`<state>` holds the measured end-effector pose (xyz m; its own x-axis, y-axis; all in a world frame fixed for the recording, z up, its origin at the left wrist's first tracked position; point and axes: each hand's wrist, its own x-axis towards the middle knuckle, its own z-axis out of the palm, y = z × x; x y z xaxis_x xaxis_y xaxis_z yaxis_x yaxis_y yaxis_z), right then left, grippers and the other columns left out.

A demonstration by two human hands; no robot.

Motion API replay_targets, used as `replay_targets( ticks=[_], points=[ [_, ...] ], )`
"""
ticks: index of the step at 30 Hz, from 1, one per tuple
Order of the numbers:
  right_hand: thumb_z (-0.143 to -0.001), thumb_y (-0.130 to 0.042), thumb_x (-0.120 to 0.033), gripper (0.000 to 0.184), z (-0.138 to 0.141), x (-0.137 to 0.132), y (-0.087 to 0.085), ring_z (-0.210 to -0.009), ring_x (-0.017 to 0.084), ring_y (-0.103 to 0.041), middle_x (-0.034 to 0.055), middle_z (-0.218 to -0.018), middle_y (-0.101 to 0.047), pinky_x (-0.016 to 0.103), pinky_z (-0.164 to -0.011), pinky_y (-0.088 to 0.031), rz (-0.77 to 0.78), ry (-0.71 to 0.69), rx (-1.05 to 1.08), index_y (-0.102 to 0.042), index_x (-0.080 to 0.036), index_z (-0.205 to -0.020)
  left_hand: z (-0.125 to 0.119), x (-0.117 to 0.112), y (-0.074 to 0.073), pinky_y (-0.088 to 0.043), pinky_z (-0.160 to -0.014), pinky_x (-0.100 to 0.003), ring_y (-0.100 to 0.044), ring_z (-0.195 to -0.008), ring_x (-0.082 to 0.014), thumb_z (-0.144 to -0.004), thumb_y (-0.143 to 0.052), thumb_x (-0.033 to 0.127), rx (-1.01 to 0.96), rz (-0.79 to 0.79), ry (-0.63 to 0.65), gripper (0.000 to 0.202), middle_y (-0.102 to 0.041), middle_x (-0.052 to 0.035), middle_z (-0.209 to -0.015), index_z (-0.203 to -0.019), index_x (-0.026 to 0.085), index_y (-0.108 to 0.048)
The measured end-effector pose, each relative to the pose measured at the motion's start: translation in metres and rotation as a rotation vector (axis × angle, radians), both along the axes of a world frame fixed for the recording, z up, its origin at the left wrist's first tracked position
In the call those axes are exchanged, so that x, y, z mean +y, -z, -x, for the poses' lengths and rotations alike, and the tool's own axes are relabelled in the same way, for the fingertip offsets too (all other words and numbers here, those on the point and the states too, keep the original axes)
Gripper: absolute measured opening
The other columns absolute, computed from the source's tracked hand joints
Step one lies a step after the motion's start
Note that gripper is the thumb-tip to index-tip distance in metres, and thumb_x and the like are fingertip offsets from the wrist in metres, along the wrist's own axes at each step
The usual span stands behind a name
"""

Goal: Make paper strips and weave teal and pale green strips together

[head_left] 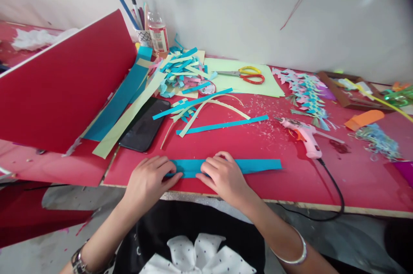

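A wide blue paper strip [260, 165] lies lengthwise near the front edge of the red table, its right end free. My left hand [151, 175] closes on the strip's left part, thumb and fingers pinching its lower edge. Beside it, my right hand [222, 175] grips the same strip near its middle with curled fingers. The strip's left end is hidden under my left hand. Just beyond my hands lie a narrow blue strip [226, 125] and a curved pale green strip [232, 109].
A black phone [143, 130] lies at left, partly under a long pale green strip [129, 115]. Scissors [248, 74] rest on pale green sheets [271, 87]. At right are a pink glue gun [306, 136] with its cord and an open brown box [342, 97]. A bottle [158, 29] stands behind.
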<state>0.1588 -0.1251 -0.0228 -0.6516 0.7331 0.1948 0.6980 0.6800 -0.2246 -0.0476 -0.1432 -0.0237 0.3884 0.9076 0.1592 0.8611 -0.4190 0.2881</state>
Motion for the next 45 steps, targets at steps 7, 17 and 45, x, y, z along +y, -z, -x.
replay_targets(
  ticks=[7,17,45],
  points=[
    [-0.084,-0.043,-0.030,0.020,0.001,0.000,0.001,-0.066,0.011,-0.046,-0.0011,-0.065,-0.052,0.027,-0.077,-0.027,0.013,-0.002,0.021,-0.049,-0.019,-0.069,0.009,-0.003,-0.001,-0.032,-0.054,-0.022,-0.046,-0.058,-0.0116,-0.080,-0.045,0.035,-0.018,0.020,-0.035,0.024,-0.052,0.0005,-0.062,-0.064,0.018,-0.052],
    [-0.083,-0.043,-0.031,0.020,0.000,0.000,0.002,-0.067,0.012,-0.046,-0.0014,-0.066,-0.053,0.028,-0.079,-0.028,0.036,0.002,0.029,-0.048,-0.019,-0.069,0.014,-0.004,-0.002,-0.037,-0.061,-0.024,-0.051,-0.066,-0.0142,-0.082,-0.040,0.035,0.067,0.054,-0.037,0.022,-0.055,-0.0012,-0.071,-0.074,0.018,-0.053],
    [-0.084,-0.041,-0.027,0.019,-0.058,0.003,-0.004,-0.067,0.013,-0.046,0.0008,-0.066,-0.054,0.027,-0.072,-0.031,0.035,0.023,0.042,-0.053,-0.018,-0.072,-0.050,-0.023,-0.004,-0.030,-0.088,-0.040,-0.049,-0.085,-0.0185,-0.082,-0.038,0.036,0.256,-0.197,0.253,0.039,-0.058,-0.0055,-0.096,-0.116,0.020,-0.047]
  ],
)
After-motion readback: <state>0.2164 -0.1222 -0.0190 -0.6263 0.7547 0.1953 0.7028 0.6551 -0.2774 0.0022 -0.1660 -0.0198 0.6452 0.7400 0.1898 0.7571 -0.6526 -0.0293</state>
